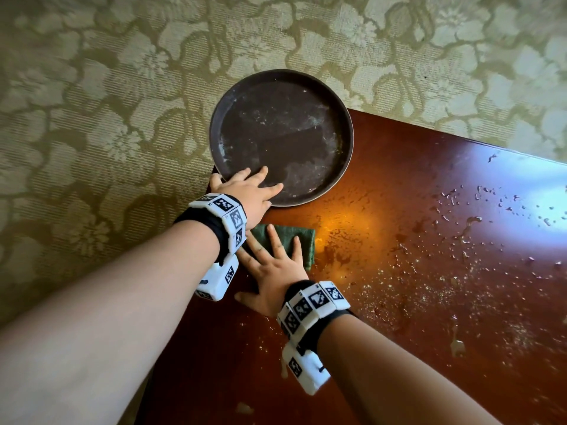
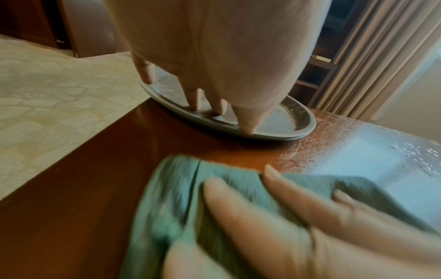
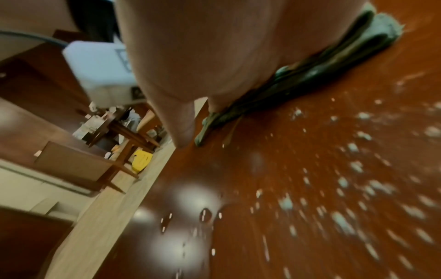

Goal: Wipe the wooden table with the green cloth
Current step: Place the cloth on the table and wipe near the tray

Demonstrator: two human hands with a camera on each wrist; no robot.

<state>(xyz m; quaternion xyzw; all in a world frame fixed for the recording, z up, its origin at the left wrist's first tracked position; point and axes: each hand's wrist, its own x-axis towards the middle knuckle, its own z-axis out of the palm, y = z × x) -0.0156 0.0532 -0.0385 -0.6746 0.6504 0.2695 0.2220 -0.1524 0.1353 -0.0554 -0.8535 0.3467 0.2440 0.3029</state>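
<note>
A right hand [image 1: 277,280], fingers spread flat, presses the folded green cloth [image 1: 291,240] to the wooden table [image 1: 429,185] near its left corner. The left hand [image 1: 248,191] rests straight-fingered on a round brown tray [image 1: 306,87] overhanging that corner. Crumbs and droplets [image 1: 460,234] lie rightward of the cloth, on the right hand's side.

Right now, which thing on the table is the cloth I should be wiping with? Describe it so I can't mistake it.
Start at the wooden table corner where the round dark tray overhangs the edge. Just nearer than the tray lies the green cloth, folded flat under the right hand. It is the only soft, green thing there.
</note>
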